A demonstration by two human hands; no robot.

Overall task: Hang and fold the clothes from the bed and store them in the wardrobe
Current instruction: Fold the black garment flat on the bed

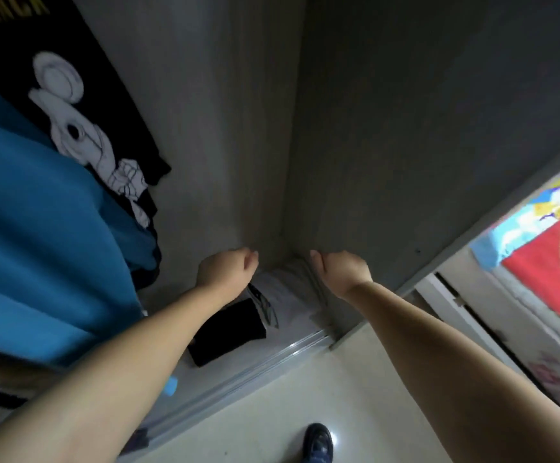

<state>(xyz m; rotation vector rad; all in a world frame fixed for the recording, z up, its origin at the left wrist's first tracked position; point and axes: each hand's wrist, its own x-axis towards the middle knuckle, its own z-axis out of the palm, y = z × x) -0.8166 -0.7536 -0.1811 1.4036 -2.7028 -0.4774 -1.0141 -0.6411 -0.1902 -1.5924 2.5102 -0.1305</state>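
Both hands, left hand and right hand, reach down with fingers hidden, grip untellable, over one folded pale grey garment directly beneath and between them, equally near, beside one folded black cloth by the left wrist, on the grey wardrobe floor; two shirts hang left.

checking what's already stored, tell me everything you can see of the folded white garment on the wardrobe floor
The folded white garment lies flat in the wardrobe's back right corner, against the side wall. It looks like soft, pale cloth with a dark printed graphic at its near-left edge. A folded black garment lies beside it, touching or slightly overlapping. Both hands hover above it; contact cannot be told.
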